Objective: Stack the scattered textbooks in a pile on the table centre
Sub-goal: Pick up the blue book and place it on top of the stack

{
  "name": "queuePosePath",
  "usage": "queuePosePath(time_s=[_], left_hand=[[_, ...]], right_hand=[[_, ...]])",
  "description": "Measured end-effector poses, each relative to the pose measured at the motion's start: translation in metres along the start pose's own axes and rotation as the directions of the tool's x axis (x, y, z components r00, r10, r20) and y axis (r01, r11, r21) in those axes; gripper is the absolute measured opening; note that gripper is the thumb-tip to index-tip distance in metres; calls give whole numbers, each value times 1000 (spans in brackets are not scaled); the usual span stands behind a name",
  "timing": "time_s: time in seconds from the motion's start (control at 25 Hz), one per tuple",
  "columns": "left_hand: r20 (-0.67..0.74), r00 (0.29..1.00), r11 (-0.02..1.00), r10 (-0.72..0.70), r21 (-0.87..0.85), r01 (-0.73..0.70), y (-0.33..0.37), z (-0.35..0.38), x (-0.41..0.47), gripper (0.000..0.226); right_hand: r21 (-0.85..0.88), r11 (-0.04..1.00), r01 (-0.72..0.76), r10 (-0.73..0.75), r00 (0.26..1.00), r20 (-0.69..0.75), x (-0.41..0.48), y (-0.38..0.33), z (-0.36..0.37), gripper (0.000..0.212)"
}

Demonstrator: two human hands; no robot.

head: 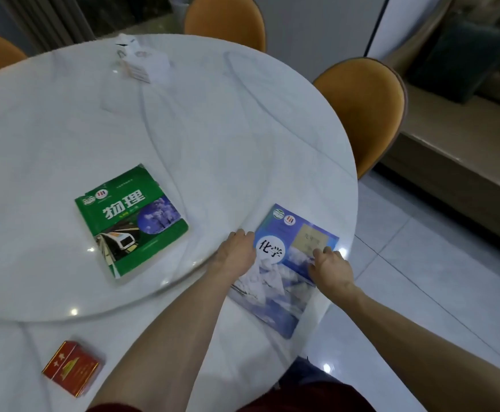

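Observation:
A blue textbook [275,281] lies flat near the right edge of the round white table [183,129]. My left hand [236,252] rests at the book's left edge with the fingers curled down against it. On the book's right side my right hand [330,269] presses the cover, fingers bent over its right edge. A green textbook [131,221] lies flat to the left, on the glass turntable [49,298], apart from both hands.
A red box [71,367] sits near the front left edge. A white tissue box [143,62] stands at the far side. Orange chairs [364,111] ring the table. To the right are tiled floor and a low bench.

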State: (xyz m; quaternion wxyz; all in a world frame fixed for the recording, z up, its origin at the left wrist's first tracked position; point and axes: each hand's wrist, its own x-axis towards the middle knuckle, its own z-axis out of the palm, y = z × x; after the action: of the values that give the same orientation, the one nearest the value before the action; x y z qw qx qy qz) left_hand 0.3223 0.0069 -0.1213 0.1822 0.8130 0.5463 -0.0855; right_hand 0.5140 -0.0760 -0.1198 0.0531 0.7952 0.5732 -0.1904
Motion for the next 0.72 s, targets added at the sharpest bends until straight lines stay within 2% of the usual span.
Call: queuePosePath(time_s=[0.16,0.28,0.44,0.56,0.72], left_hand=[[-1,999,998,-55,-13,55,1,16,-4,36],[-25,994,993,-104,-64,102,2,23,-1,37],[22,966,925,-256,-285,252,0,24,8,37],[61,953,831,-296,-475,289,-6,26,10,28],[49,961,673,-272,-704,226,-4,24,0,21]], right_hand=[[233,959,-159,162,987,7,-24,7,18,33],[386,881,-272,270,961,61,-29,2,24,36],[640,615,-462,449,871,197,-27,-11,25,31],[736,420,-531,526,803,279,-23,-13,30,29],[762,324,-561,551,766,330,-22,-14,31,31]])
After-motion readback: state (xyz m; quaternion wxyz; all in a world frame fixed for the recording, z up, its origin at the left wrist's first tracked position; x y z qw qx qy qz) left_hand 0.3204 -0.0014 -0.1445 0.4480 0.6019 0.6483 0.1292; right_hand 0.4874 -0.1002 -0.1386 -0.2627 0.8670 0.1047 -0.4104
